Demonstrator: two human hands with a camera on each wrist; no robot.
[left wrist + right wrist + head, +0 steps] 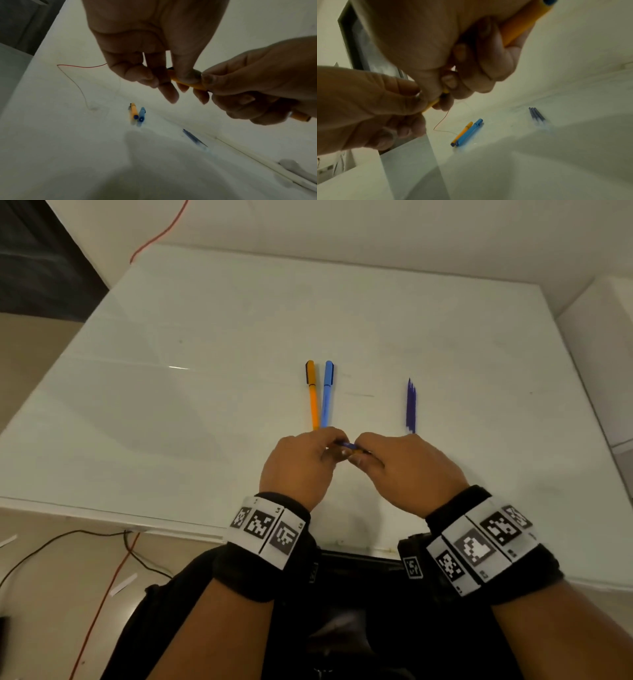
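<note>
An orange plastic pen barrel [518,27] is gripped in the curled fingers of the right hand [453,47] at the top of the right wrist view, its blue-plugged end cut off by the upper edge. Its other end is pinched by thumb and fingertips of the left hand [359,101], above the near middle of the white table [171,405]; that end is covered by the fingers. Higher in the head view, a capped orange pen [312,395] and a light blue pen [327,395] are laid side by side, with blurred dark blue refills [411,405] to their right.
</note>
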